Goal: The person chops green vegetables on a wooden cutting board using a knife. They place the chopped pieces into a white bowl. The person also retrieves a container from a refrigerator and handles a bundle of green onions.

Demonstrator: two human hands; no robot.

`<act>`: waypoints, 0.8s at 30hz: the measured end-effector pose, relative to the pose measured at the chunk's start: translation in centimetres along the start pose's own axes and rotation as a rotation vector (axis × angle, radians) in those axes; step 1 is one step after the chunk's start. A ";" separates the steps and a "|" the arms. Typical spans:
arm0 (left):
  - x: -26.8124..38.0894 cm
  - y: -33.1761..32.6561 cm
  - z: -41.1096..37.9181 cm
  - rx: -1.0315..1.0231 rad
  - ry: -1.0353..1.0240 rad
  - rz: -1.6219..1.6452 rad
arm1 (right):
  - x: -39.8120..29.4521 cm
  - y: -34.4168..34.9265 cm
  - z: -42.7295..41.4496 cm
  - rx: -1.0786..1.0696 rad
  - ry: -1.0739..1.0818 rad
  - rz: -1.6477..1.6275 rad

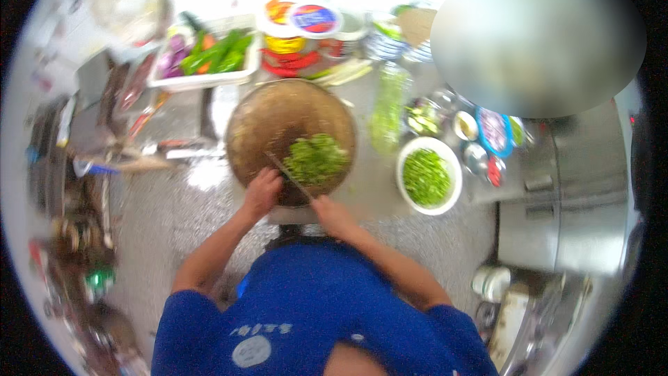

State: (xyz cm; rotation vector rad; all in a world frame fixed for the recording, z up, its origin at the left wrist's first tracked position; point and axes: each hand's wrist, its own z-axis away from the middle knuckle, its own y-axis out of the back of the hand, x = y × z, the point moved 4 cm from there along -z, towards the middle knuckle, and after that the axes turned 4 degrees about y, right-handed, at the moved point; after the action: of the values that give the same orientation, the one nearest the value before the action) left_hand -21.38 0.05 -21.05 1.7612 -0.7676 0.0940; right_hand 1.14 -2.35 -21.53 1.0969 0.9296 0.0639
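Note:
A round wooden chopping block [292, 109] stands before me with a heap of chopped greens [316, 159] on its right part. My right hand [331, 214] is closed on the handle of a kitchen knife [289, 176], whose blade slants up and left across the front of the block, left of the heap. At the block's front left edge, my left hand [265, 188] rests close to the blade with its fingers bent; whether anything is under the fingers cannot be told. A white bowl of chopped greens [427, 176] stands to the right of the block.
Behind the block are a white tray [203, 81] of peppers and onions, red chillies [289, 64] and tubs. A green plastic bottle [389, 109] and small bowls of cut vegetables, one blue-rimmed [509, 138], lie to the right. Another knife [193, 153] lies left of the block.

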 end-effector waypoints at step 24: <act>-1.1 0.4 1.6 0.073 0.097 0.013 | -0.5 -1.2 -1.8 -0.037 -0.237 -0.374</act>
State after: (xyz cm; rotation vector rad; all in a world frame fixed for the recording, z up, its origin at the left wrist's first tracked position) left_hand -22.96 -0.96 -21.79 1.8070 -0.7129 0.2176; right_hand -0.84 -1.83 -22.41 0.8603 0.9009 -0.3483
